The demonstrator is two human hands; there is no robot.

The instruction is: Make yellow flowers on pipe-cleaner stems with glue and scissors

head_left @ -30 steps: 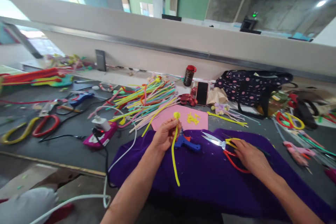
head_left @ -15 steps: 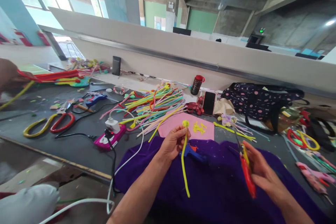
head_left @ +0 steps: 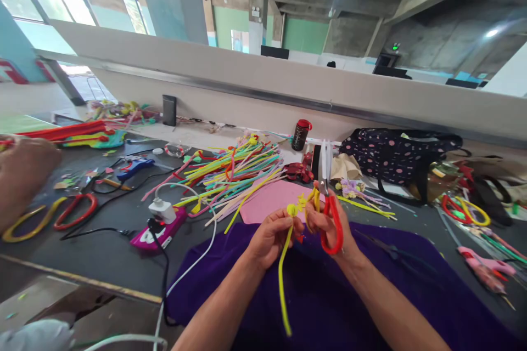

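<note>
Between the thumb and fingers of my left hand (head_left: 272,238) is a yellow pipe cleaner (head_left: 283,285). Its top end forms a small round yellow knot (head_left: 292,210), and the rest hangs down over the purple cloth (head_left: 255,307). Close beside it, my right hand (head_left: 329,230) is closed around scissors (head_left: 332,222) with red and yellow handles. Their silver blades point upward, away from the pipe cleaner. Short yellow pieces (head_left: 302,202) lie behind the hands on a pink sheet (head_left: 261,203). The right fingertips are near those pieces; whether they touch any, I cannot tell.
Colourful pipe cleaners (head_left: 234,170) are heaped behind my left hand. A purple power strip (head_left: 158,233) with white and black cables is at left. Another person's hand (head_left: 24,175) is at the far left. A patterned bag (head_left: 401,159) and a dark bottle (head_left: 301,134) stand behind.
My right hand has swung left and up beside my left hand, turning the scissors blades upward. The left hand still holds the yellow pipe cleaner. The view has shifted slightly.
</note>
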